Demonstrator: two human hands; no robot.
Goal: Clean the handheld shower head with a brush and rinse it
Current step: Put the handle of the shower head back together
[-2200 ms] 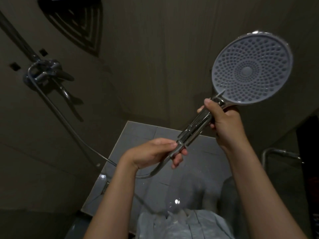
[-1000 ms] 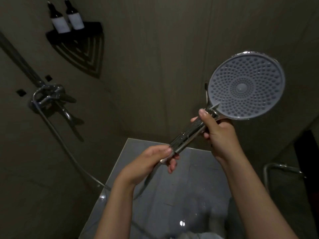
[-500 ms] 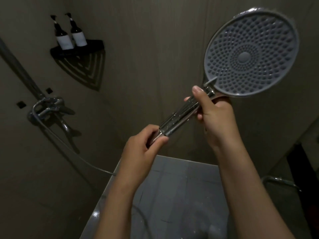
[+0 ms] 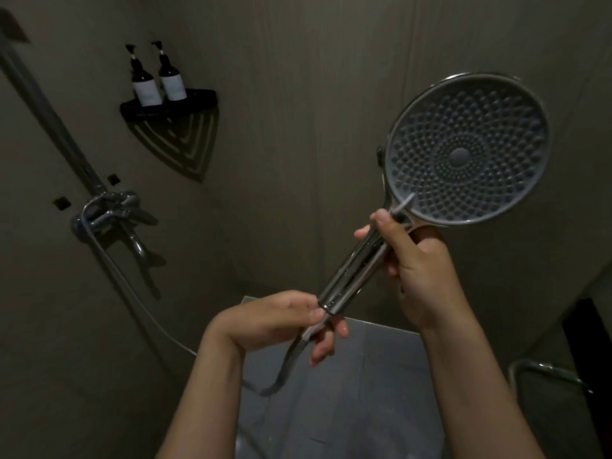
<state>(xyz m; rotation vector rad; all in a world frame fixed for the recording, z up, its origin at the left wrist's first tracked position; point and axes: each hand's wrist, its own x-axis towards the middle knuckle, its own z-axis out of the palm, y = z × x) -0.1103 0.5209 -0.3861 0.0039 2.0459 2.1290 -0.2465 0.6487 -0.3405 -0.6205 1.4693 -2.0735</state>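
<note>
We are holding up the round chrome, grey-faced handheld shower head (image 4: 463, 150) before the wall, right hand (image 4: 417, 270) gripping its handle, left hand (image 4: 281, 323) pinching the metal hose (image 4: 284, 369) joint, white labels on two dark pump bottles (image 4: 159, 81) being too small to read.

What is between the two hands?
In the head view, only the bare chrome handle of the shower head runs between the left hand and the right hand.

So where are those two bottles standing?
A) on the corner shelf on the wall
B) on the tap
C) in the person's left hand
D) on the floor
A: both bottles stand upright, side by side, on the black corner shelf fixed to the wall.
</note>
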